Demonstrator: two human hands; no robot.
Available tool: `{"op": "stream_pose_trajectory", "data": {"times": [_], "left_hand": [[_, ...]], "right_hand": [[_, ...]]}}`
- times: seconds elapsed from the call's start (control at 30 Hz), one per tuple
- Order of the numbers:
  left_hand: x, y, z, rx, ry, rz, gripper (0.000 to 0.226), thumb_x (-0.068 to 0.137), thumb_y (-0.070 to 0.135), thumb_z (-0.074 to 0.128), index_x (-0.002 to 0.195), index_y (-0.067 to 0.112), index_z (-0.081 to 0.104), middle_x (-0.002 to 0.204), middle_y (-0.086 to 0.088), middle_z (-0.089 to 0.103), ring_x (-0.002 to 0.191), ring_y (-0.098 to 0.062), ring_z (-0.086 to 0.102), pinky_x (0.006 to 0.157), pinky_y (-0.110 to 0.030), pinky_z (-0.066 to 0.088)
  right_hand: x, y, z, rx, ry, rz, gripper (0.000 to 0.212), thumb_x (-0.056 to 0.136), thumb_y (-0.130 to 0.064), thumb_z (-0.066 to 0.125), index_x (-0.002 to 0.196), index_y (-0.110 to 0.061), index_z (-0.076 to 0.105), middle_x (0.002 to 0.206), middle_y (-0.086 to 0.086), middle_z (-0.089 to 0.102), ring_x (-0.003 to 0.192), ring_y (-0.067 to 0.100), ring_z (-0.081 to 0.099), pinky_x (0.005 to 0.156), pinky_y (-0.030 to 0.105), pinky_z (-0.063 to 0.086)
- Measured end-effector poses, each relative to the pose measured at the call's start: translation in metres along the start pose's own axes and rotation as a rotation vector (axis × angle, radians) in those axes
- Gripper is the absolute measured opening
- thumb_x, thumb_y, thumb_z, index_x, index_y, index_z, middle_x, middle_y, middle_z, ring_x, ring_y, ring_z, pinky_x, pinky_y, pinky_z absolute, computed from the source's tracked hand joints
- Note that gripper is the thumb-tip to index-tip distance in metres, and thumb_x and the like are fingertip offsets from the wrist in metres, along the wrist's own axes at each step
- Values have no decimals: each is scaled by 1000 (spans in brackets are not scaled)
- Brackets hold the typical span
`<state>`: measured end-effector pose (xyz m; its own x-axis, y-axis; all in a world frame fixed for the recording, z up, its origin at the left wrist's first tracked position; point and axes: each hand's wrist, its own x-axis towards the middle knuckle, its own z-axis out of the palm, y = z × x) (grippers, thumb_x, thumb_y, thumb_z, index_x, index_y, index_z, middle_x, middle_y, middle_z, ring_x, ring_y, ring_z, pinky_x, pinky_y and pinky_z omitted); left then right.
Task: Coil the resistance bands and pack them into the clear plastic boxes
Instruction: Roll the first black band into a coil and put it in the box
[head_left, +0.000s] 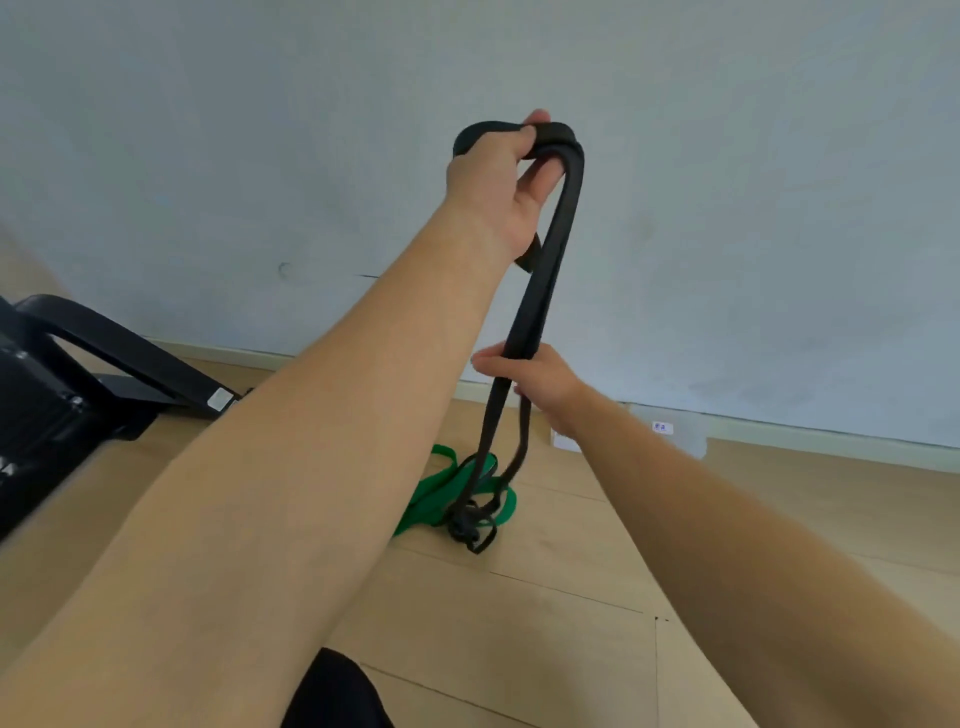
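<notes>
A long black resistance band (550, 249) hangs doubled from my left hand (498, 182), which is raised high and grips the band's top loop with curled fingers. Lower down, my right hand (535, 382) holds both hanging strands together. The band's lower end trails to the wooden floor and lies in a tangle (470, 525). A green resistance band (441, 493) lies crumpled on the floor under that tangle. A clear plastic box (675, 434) stands by the wall, partly hidden behind my right forearm.
A black piece of exercise equipment (78, 384) sits on the floor at the left. A pale wall with a baseboard (831, 436) runs across the back. Dark clothing (332, 696) shows at the bottom edge.
</notes>
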<state>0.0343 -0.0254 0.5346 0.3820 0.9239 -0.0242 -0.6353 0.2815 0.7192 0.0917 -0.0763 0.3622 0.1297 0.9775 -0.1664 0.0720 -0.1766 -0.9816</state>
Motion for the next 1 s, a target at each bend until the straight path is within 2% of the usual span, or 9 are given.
{"op": "stream_pose_trajectory", "data": {"times": [0.1, 0.2, 0.3, 0.4, 0.5, 0.63, 0.77, 0.87, 1.0], "left_hand": [[-8, 14, 10, -48, -13, 23, 11, 99, -10, 51, 93, -4, 57, 94, -14, 67, 74, -23, 67, 64, -32, 63], [-13, 34, 18, -112, -41, 76, 9, 99, -10, 51, 96, -5, 57, 93, -16, 67, 78, -24, 67, 65, -33, 63], [-14, 51, 15, -139, -1, 118, 7, 99, -10, 52, 99, -6, 57, 93, -17, 67, 78, -25, 67, 59, -34, 63], [-10, 55, -2, -131, 110, 130, 15, 97, -11, 54, 110, -6, 55, 95, -17, 67, 77, -25, 70, 66, -37, 64], [-8, 45, -33, 42, 237, 142, 20, 96, -12, 51, 111, 2, 52, 97, -14, 67, 90, -23, 70, 75, -38, 64], [-9, 33, -68, 176, 363, 127, 26, 98, -9, 51, 122, 0, 51, 99, -12, 63, 87, -20, 67, 75, -35, 64], [-7, 41, -69, 195, 373, 140, 12, 99, -8, 49, 93, 2, 52, 95, -14, 60, 77, -24, 69, 72, -36, 63], [-5, 44, -62, 199, 364, 152, 10, 98, -10, 48, 101, -2, 54, 100, -17, 60, 78, -28, 71, 67, -35, 63], [-3, 36, -58, 211, 325, 124, 15, 99, -9, 48, 110, -1, 50, 109, -15, 59, 90, -35, 73, 73, -41, 64]], "right_hand": [[-7, 11, -9, -50, 59, 73, 22, 87, -27, 77, 93, -7, 72, 95, 4, 67, 95, 21, 62, 96, 40, 50], [-23, 22, -24, -204, 12, 214, 33, 95, -45, 65, 95, -12, 66, 102, 0, 73, 100, 20, 64, 100, 47, 49], [-29, 1, -31, -160, 14, 239, 41, 101, -53, 48, 91, -16, 59, 102, 2, 75, 98, 20, 68, 93, 53, 55], [-26, -44, -32, -36, 116, 120, 42, 103, -52, 42, 87, -15, 55, 89, 3, 72, 92, 25, 68, 90, 51, 57], [-21, -87, -29, 81, 189, -39, 43, 105, -49, 41, 84, -14, 53, 82, 5, 69, 91, 27, 69, 83, 46, 60], [-21, -136, -33, 47, 355, -208, 43, 103, -53, 42, 82, -17, 49, 71, 4, 58, 65, 20, 62, 68, 40, 57], [-21, -187, -57, -165, 582, -406, 47, 102, -53, 42, 67, -22, 34, 57, -6, 39, 49, 15, 36, 56, 32, 37], [-24, -201, -65, -234, 527, -381, 39, 101, -49, 45, 75, -21, 40, 62, -6, 39, 56, 15, 38, 60, 35, 44], [-21, -172, -68, -340, 400, -258, 21, 95, -19, 55, 78, -18, 42, 64, 1, 39, 64, 20, 42, 64, 37, 42]]}}
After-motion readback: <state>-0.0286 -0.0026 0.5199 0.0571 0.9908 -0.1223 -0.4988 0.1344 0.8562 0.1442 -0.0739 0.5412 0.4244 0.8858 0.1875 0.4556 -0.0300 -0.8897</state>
